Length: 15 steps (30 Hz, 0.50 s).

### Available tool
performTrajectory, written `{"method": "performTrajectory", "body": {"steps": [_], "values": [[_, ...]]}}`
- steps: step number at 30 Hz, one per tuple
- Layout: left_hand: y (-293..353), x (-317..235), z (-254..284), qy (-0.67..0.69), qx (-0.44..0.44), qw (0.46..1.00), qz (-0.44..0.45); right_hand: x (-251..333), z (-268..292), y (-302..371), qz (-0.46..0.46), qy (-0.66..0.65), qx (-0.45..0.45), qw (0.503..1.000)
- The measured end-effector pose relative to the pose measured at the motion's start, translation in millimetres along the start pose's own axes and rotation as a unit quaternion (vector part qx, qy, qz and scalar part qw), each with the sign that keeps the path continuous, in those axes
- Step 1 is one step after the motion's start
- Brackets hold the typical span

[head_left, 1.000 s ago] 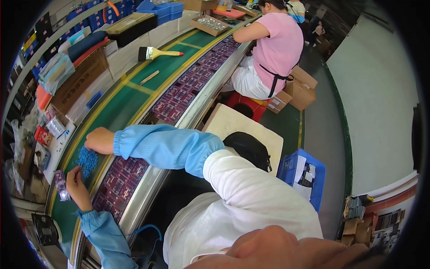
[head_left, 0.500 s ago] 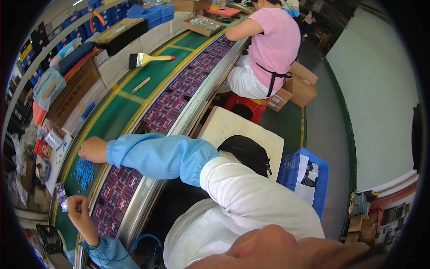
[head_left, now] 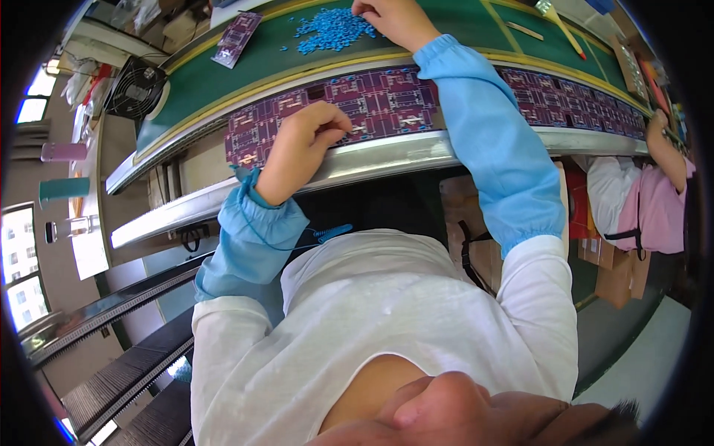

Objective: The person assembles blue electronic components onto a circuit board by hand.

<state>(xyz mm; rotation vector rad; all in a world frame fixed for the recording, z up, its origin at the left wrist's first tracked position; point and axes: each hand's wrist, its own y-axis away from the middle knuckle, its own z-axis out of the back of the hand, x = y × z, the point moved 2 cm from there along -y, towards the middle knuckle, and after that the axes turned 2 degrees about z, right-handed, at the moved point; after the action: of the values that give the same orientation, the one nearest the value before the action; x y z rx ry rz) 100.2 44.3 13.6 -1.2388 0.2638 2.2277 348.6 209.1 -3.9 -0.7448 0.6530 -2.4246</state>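
A row of purple circuit boards (head_left: 405,100) runs along the metal rail (head_left: 387,156) in front of me. Over its left part, my left hand (head_left: 301,141) is closed, thumb and forefinger close together just above the boards. Whether a small part is between them is too small to see. My right hand (head_left: 394,21) reaches farther out, fingertips pinched at the right edge of a heap of small blue electronic components (head_left: 333,30). What those fingertips hold is hidden. A separate purple circuit board (head_left: 236,39) lies left of the heap on the green belt (head_left: 439,56).
A black fan (head_left: 136,87) stands at the far left. Toward the right, a brush (head_left: 561,30) and a small wooden stick (head_left: 525,30) lie on the belt. A co-worker in a pink shirt (head_left: 658,208) sits at the right, near cardboard boxes (head_left: 621,271).
The view has swung left and down. My left hand has moved from near the loose board to above the row of boards. My right hand is still by the blue components.
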Motion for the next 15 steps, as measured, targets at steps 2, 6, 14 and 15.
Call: {"method": "performTrajectory", "body": {"steps": [2,6,14,15], "values": [[0.8,2.0,-1.5,-0.003,0.004,1.0,0.008,-0.3,-3.2,0.7,0.016,0.007,-0.008,1.0],[0.6,2.6,-4.8,-0.022,0.0,1.0,0.016,0.1,-7.1,1.0,0.037,-0.006,-0.022,0.999],[0.1,0.0,-5.0,-0.072,-0.009,0.997,-0.026,0.6,-3.6,0.3,0.035,-0.002,0.003,0.999],[-0.4,-1.0,-6.0,-0.072,-0.007,0.997,-0.026,-0.6,-2.8,0.8,0.035,-0.014,0.006,0.999]]}}
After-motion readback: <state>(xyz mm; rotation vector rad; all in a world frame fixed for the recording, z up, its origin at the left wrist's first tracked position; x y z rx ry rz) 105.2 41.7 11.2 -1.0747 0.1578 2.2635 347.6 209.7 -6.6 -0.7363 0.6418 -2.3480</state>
